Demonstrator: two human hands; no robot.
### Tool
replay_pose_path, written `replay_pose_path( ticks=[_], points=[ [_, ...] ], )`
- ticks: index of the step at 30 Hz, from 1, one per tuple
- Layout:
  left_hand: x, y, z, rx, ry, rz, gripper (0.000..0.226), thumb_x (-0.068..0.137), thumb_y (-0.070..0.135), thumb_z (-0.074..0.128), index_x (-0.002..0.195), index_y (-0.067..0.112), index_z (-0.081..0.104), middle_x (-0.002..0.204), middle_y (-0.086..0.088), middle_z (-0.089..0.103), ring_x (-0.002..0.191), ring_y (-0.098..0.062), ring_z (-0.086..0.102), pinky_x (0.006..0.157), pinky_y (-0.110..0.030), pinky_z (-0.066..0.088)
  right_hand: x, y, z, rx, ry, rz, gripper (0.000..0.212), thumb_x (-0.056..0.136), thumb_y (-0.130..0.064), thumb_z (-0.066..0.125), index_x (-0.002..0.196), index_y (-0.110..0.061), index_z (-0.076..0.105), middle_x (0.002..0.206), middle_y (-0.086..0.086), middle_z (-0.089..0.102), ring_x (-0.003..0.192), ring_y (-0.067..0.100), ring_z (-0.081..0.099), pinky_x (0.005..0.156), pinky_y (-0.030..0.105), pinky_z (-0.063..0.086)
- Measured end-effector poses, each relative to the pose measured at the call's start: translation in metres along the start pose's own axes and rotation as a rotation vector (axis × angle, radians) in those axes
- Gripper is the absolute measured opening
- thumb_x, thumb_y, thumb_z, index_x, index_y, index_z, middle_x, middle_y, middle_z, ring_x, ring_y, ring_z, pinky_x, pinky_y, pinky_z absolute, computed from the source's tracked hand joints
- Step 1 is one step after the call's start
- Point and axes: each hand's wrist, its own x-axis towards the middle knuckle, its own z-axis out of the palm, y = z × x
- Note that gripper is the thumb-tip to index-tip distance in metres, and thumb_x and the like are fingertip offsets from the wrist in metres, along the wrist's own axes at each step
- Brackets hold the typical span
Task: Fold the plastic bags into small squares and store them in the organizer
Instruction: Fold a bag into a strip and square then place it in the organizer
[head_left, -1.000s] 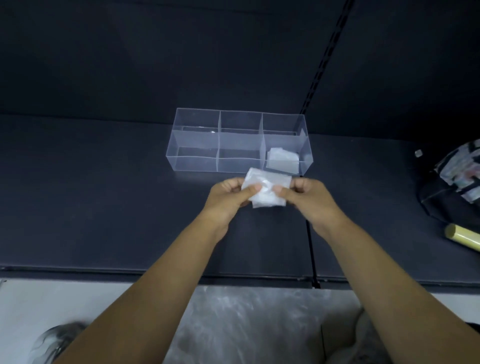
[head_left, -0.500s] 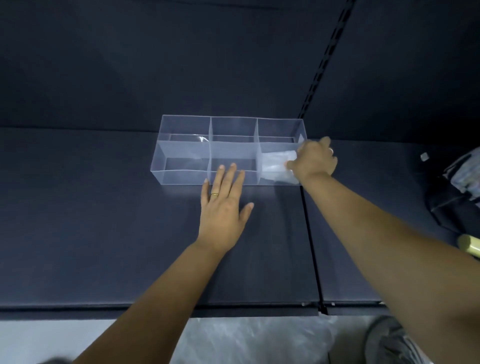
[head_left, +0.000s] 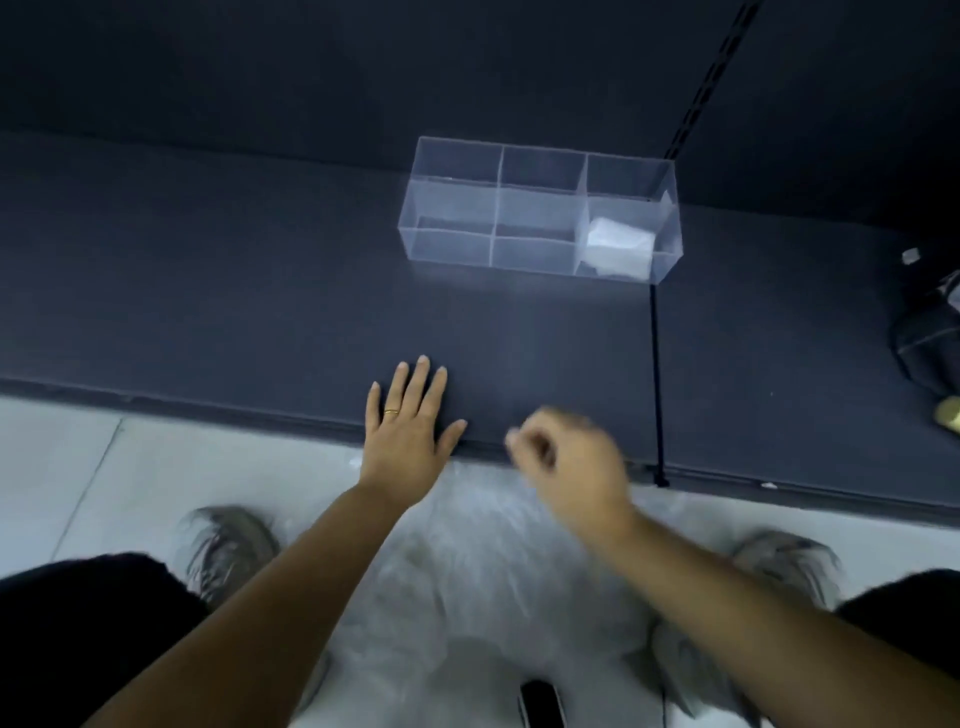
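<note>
Dark shelf (head_left: 208, 286) carries the clear organizer (head_left: 452, 208), folded bags (head_left: 618, 247) in its near right-end compartment; well in front of it your left hand (head_left: 405, 431) lies flat, your blurred right hand (head_left: 566, 457) curls, grip unclear, so take just one fresh bag next.

Your organizer (head_left: 452, 208) is colourless and see-through, and the folded plastic bags (head_left: 618, 249) at its right end read milky white. The shelf (head_left: 260, 291) beneath it is a plain dark slate blue, and a pale yellow roll (head_left: 948, 413) lies well to the organizer's right. Nearer you than the organizer, a gold ring (head_left: 391, 412) bands your left hand (head_left: 405, 431), above a pale grey floor (head_left: 52, 467) and grey shoes (head_left: 228, 540).
</note>
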Motion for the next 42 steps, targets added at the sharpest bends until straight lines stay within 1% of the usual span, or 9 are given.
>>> replay_pose_path(
  ticks=[4, 9, 13, 18, 21, 24, 29, 35, 42],
  points=[
    [-0.021, -0.005, 0.001, -0.023, -0.064, -0.041, 0.066, 0.098, 0.054, 0.024, 0.153, 0.025, 0.0, 0.161, 0.004, -0.008, 0.147, -0.017, -0.013, 0.115, -0.04, -0.016, -0.095, 0.012, 0.06, -0.381, -0.644, 0.23, 0.072, 0.08, -0.064, 0.057, 0.131, -0.016, 0.043, 0.131, 0.003, 0.045, 0.121, 0.024, 0.044, 0.099, 0.035, 0.037],
    [-0.034, -0.012, -0.007, -0.02, -0.2, -0.033, 0.07, 0.098, 0.057, 0.025, 0.153, 0.026, -0.006, 0.16, 0.004, -0.015, 0.146, -0.016, -0.018, 0.116, -0.041, -0.014, -0.1, 0.023, 0.058, -0.364, -0.513, 0.304, 0.006, 0.092, -0.022, 0.053, 0.091, -0.018, 0.058, 0.105, 0.006, 0.065, 0.099, 0.023, 0.059, 0.085, 0.03, 0.042],
    [-0.031, -0.006, -0.041, -0.216, -0.354, -0.126, 0.069, 0.097, 0.059, 0.028, 0.154, 0.025, 0.009, 0.161, 0.007, -0.008, 0.147, -0.013, -0.013, 0.118, -0.04, -0.007, -0.061, 0.009, 0.006, 0.093, -0.41, 0.325, 0.018, 0.088, -0.02, 0.068, 0.078, -0.005, 0.064, 0.081, 0.01, 0.065, 0.078, 0.02, 0.058, 0.071, 0.029, 0.045],
    [-0.033, 0.028, -0.1, -1.094, -0.442, -0.147, 0.084, 0.078, 0.073, 0.051, 0.149, 0.038, 0.024, 0.149, 0.026, 0.026, 0.135, 0.001, 0.027, 0.096, -0.019, 0.031, -0.004, -0.021, -0.091, 0.459, -0.356, 0.247, 0.011, 0.091, -0.02, 0.065, 0.08, -0.017, 0.066, 0.079, 0.002, 0.065, 0.075, 0.015, 0.059, 0.071, 0.029, 0.045],
    [-0.029, 0.053, -0.12, -1.128, -0.503, 0.028, 0.084, 0.068, 0.062, 0.07, 0.142, 0.036, 0.039, 0.14, 0.024, 0.043, 0.126, 0.001, 0.042, 0.091, -0.021, 0.039, 0.015, -0.029, -0.128, 0.639, -0.271, 0.246, 0.015, 0.095, -0.018, 0.056, 0.085, -0.016, 0.066, 0.077, 0.0, 0.068, 0.071, 0.015, 0.063, 0.065, 0.026, 0.049],
    [-0.023, 0.07, -0.126, -1.164, -0.425, -0.008, 0.031, 0.08, 0.034, 0.075, 0.108, 0.022, 0.069, 0.106, 0.009, 0.072, 0.1, -0.009, 0.066, 0.086, -0.022, 0.051, 0.026, -0.026, -0.139, 0.768, -0.096, 0.354, 0.011, 0.093, -0.018, 0.06, 0.086, -0.014, 0.068, 0.071, -0.002, 0.072, 0.065, 0.011, 0.068, 0.061, 0.024, 0.054],
    [-0.016, 0.06, -0.128, -1.108, -0.226, -0.194, 0.024, 0.089, 0.037, 0.065, 0.086, 0.013, 0.07, 0.078, 0.006, 0.067, 0.074, -0.01, 0.062, 0.069, -0.024, 0.052, 0.023, -0.004, -0.142, 0.863, 0.049, 0.544, 0.016, 0.084, -0.031, 0.072, 0.081, -0.014, 0.072, 0.077, 0.004, 0.075, 0.071, 0.017, 0.071, 0.069, 0.03, 0.057],
    [-0.023, 0.068, -0.126, -1.015, -0.119, 0.122, 0.066, 0.079, 0.064, 0.06, 0.138, 0.043, 0.039, 0.146, 0.017, 0.034, 0.131, 0.001, 0.032, 0.1, -0.017, 0.029, 0.019, 0.001, -0.126, 1.018, 0.108, 0.707, 0.025, 0.087, -0.029, 0.07, 0.097, -0.007, 0.068, 0.088, 0.011, 0.073, 0.077, 0.023, 0.071, 0.075, 0.037, 0.059],
    [-0.019, 0.093, -0.116, -1.281, 0.024, -0.054, 0.011, 0.084, 0.02, 0.072, 0.074, 0.018, 0.073, 0.105, 0.008, 0.071, 0.096, 0.002, 0.065, 0.072, -0.006, 0.047, 0.015, 0.003, -0.131, 1.131, -0.033, 0.715, 0.042, 0.078, -0.046, 0.071, 0.1, -0.01, 0.068, 0.091, 0.01, 0.075, 0.082, 0.023, 0.073, 0.062, 0.031, 0.058]
  ],
)
